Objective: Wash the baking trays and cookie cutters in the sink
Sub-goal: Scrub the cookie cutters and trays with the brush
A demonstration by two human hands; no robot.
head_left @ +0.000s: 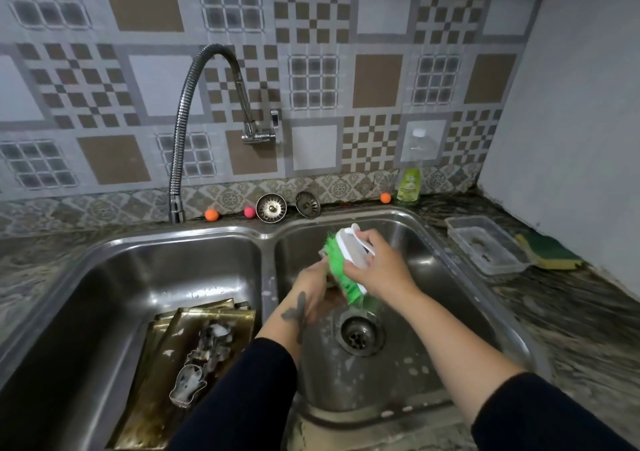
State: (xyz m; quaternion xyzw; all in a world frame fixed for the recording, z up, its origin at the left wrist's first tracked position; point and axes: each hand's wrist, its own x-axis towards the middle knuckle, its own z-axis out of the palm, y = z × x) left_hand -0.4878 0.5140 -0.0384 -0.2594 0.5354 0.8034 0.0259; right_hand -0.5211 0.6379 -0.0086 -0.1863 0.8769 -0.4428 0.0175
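Over the right-hand bowl of the double sink (pixel 460 270), a scrub brush (pixel 346 267) with green bristles and a white back is gripped in the right hand (pixel 377 267), fingers curled round the white handle. The bristles are pressed against a small metal piece (pixel 323 253) held in the left hand (pixel 311 289). That piece is mostly hidden behind the brush and the fingers, so whether it's a cookie cutter can't really be told, and the exact grip of the left hand can't be made out beyond it being wrapped round the thing. Both hands are kept just above the drain (pixel 360 336), and soap flecks are scattered over the bowl floor.

In the left bowl, the baking trays (pixel 207 315) are stacked at a tilt, brassy and stained, with suds on them. A few cookie cutters (pixel 199 360) are piled on top of the trays, the nearest one (pixel 187 386) sort of hand- or mitten-shaped.

The faucet (pixel 180 139) is bent over on its flexible neck, spout aimed toward the left bowl rim. Two strainer plugs (pixel 271 207) are propped on the back ledge, along with small orange and pink balls (pixel 211 214). A dish soap bottle (pixel 409 180) is stood near the corner, and a clear plastic tub (pixel 485 242) and a yellow-green sponge (pixel 547 251) are left on the counter to the right.
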